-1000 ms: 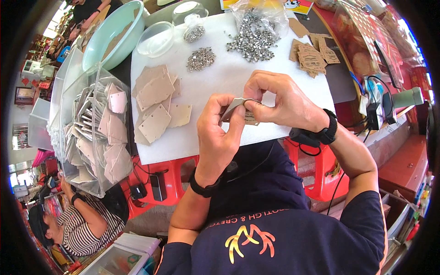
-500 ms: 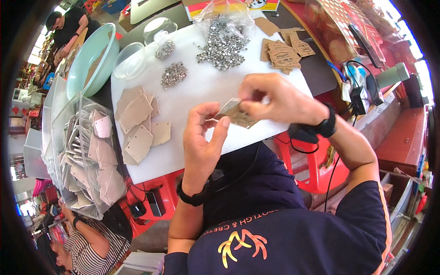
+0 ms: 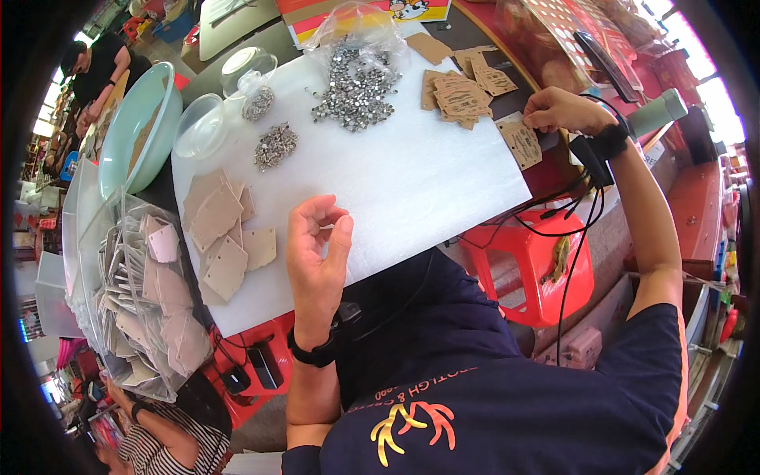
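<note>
Out at the right edge of the white foam sheet [image 3: 380,214], my right hand [image 3: 568,111] pinches the corner of a printed brown card [image 3: 522,147] with small holes along an edge. My left hand [image 3: 317,249] hovers over the sheet's near edge, thumb apart from loosely curved fingers, holding nothing. Left of it lie several plain beige cards [image 3: 218,214], overlapping. A large heap of small shiny metal pieces [image 3: 356,91] spills from a clear plastic bag [image 3: 352,30]; a smaller metal heap [image 3: 275,146] sits to its left. Printed cards [image 3: 459,96] are stacked at the far right.
A clear bin [image 3: 178,380] full of beige cards stands at left, beside a pale green basin [image 3: 154,134]. Clear round tubs [image 3: 199,127] rest at the far left corner. Black cables [image 3: 554,222] hang over a red stool [image 3: 546,293]. Two other people sit at left.
The card left my left hand and moved with my right hand to the far right, beside the printed stack. My left hand has opened and shifted slightly left.
</note>
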Motion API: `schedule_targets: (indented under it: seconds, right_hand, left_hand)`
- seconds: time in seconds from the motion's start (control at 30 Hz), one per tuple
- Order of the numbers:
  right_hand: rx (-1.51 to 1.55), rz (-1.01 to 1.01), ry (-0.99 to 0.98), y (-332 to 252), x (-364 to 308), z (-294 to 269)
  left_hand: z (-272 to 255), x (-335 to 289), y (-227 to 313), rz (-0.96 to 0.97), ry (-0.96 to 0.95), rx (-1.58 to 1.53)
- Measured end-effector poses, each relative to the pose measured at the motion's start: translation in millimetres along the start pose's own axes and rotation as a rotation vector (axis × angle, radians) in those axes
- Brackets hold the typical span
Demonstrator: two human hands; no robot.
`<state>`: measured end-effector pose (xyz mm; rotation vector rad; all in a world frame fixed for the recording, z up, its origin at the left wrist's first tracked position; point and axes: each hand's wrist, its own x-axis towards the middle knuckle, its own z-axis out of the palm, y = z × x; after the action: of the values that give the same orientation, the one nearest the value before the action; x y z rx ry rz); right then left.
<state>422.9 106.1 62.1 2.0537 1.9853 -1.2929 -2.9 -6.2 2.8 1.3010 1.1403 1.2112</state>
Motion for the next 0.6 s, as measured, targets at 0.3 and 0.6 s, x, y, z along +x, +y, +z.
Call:
schedule_targets:
  seconds: [0.3,0.6]
  right_hand:
    - [-0.019,0.134,-0.023,-16,9,1]
    - [-0.169,0.143,0.001,-27,16,2]
  left_hand:
    - [-2,0,-4,-0.039,-0.002,-0.029]
    - [2,2,-4,-0.016,0.012,0.008]
